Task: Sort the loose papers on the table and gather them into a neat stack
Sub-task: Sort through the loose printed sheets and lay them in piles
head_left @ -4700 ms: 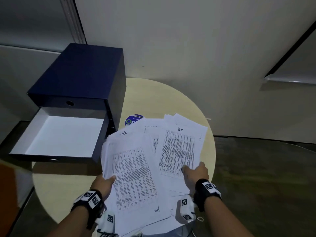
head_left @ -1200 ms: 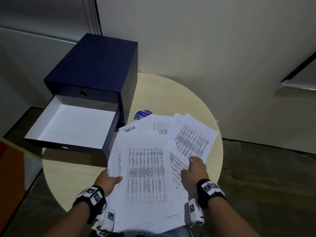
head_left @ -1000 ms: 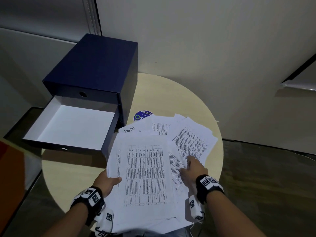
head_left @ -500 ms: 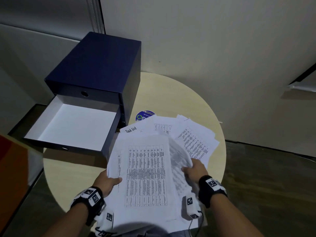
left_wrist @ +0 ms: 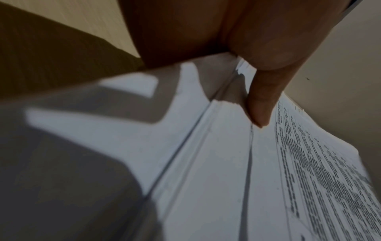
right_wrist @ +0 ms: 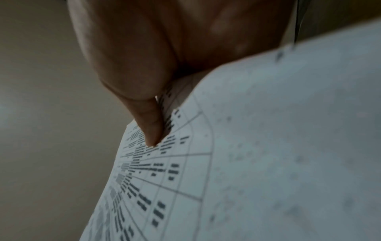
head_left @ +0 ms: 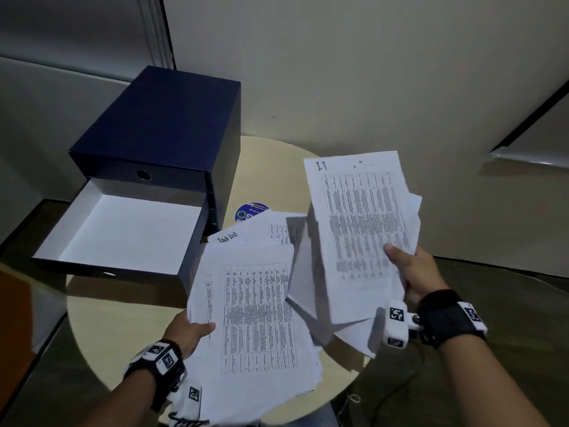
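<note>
My right hand (head_left: 412, 269) pinches a sheaf of printed table sheets (head_left: 357, 229) lifted off the table, thumb on top; the top sheet bears a handwritten mark at its head. In the right wrist view the thumb (right_wrist: 148, 127) presses on that sheaf (right_wrist: 247, 163). My left hand (head_left: 191, 331) grips the left edge of the larger pile of printed papers (head_left: 258, 315) lying on the round table (head_left: 271, 174), thumb on top. The left wrist view shows that thumb (left_wrist: 261, 104) on the pile (left_wrist: 226, 163). A sheet headed "Task List" (head_left: 229, 237) sticks out behind the pile.
A dark blue drawer box (head_left: 166, 131) stands at the table's back left, its lower drawer (head_left: 123, 229) pulled out with a white inside and nothing in it. A round blue sticker (head_left: 249, 211) lies by the box. A wall rises right behind the table.
My right hand has closed on the right-hand sheets and raised them up and to the right, off the pile. The left hand keeps its hold on the pile's left edge.
</note>
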Motion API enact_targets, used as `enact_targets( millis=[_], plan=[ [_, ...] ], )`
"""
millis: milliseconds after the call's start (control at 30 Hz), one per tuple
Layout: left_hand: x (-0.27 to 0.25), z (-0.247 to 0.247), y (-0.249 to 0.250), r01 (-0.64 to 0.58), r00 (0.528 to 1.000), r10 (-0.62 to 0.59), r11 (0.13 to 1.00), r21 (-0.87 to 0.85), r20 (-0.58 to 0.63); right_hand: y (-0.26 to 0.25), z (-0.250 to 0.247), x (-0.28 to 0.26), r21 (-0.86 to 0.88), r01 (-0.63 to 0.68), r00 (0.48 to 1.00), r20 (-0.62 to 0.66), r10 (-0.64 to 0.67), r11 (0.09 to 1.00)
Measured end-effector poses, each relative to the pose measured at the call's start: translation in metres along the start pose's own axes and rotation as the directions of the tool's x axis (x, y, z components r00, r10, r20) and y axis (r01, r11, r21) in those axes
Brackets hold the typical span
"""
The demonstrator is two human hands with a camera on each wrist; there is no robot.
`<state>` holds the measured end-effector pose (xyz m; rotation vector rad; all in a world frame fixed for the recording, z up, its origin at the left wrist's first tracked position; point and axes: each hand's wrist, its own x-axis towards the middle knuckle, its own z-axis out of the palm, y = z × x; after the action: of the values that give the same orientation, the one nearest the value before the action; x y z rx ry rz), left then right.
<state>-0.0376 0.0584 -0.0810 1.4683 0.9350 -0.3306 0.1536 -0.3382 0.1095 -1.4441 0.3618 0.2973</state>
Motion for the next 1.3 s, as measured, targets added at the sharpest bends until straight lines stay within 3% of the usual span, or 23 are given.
enact_targets(
  millis=[67,133,233,333,400,500,600,700,800,900,967,1033,1100,1167,1200,1300],
  plan=[
    [-0.004,0.001,0.002,-0.017,1.000,0.017,0.999,0.033,0.002,0.008,0.015,-0.008,0.016,-0.074,0.991,0.114,0.072,0.997],
    [-0.006,0.000,0.004,-0.025,1.000,0.025,0.999,0.028,0.003,0.022,0.036,-0.019,-0.077,-0.115,0.978,0.167,0.126,0.990],
    [-0.010,0.002,0.006,-0.015,1.000,0.015,1.000,-0.021,-0.007,0.043,0.075,-0.036,-0.294,-0.073,0.969,0.203,0.137,0.953],
    [-0.015,0.001,0.009,0.006,1.000,-0.005,0.994,-0.112,0.017,0.057,0.106,-0.047,-0.400,0.017,0.939,0.322,0.123,0.916],
    [-0.011,-0.002,0.007,0.023,1.000,-0.021,0.983,-0.182,0.017,0.069,0.120,-0.047,-0.492,0.058,0.959,0.270,0.089,0.869],
    [0.001,-0.003,-0.001,0.063,0.998,-0.062,0.983,-0.172,0.011,0.100,0.122,-0.037,-0.640,-0.005,0.997,0.056,0.053,0.768],
    [-0.013,0.000,0.007,-0.009,1.000,0.009,0.993,-0.119,-0.002,0.128,0.111,-0.029,-0.775,-0.138,0.990,-0.100,0.096,0.616],
    [-0.022,0.003,0.011,-0.039,0.999,0.040,0.991,-0.125,0.005,0.145,0.102,-0.027,-0.773,-0.233,0.973,-0.189,0.136,0.590],
    [-0.019,0.000,0.010,-0.005,1.000,0.006,0.991,-0.133,0.009,0.155,0.100,-0.033,-0.831,-0.157,0.976,-0.047,0.213,0.534],
    [-0.008,-0.002,0.002,-0.022,0.998,0.030,0.990,-0.141,0.053,0.165,0.103,-0.035,-0.938,0.078,0.929,0.191,0.316,0.338],
    [-0.007,0.000,0.001,-0.056,0.998,0.057,0.998,-0.038,0.011,0.164,0.106,-0.036,-0.936,0.113,0.918,0.226,0.325,0.332],
    [-0.005,0.001,0.000,-0.075,0.996,0.077,0.996,0.044,-0.046,0.156,0.101,-0.033,-0.894,0.047,0.961,0.162,0.225,0.445],
    [-0.002,0.001,-0.002,-0.075,0.996,0.078,0.995,0.065,-0.050,0.150,0.088,-0.022,-0.868,-0.045,0.998,-0.022,0.052,0.494],
    [-0.001,0.000,-0.003,-0.073,0.996,0.076,0.995,0.070,-0.039,0.141,0.068,-0.009,-0.806,-0.219,0.962,-0.273,-0.016,0.550],
    [0.001,-0.001,-0.005,-0.075,0.996,0.077,0.995,0.065,-0.036,0.138,0.060,-0.002,-0.752,-0.325,0.925,-0.380,0.025,0.574],
    [0.002,-0.001,-0.006,-0.074,0.996,0.077,0.995,0.061,-0.045,0.133,0.045,0.012,-0.619,-0.486,0.845,-0.512,0.152,0.617]
  ],
)
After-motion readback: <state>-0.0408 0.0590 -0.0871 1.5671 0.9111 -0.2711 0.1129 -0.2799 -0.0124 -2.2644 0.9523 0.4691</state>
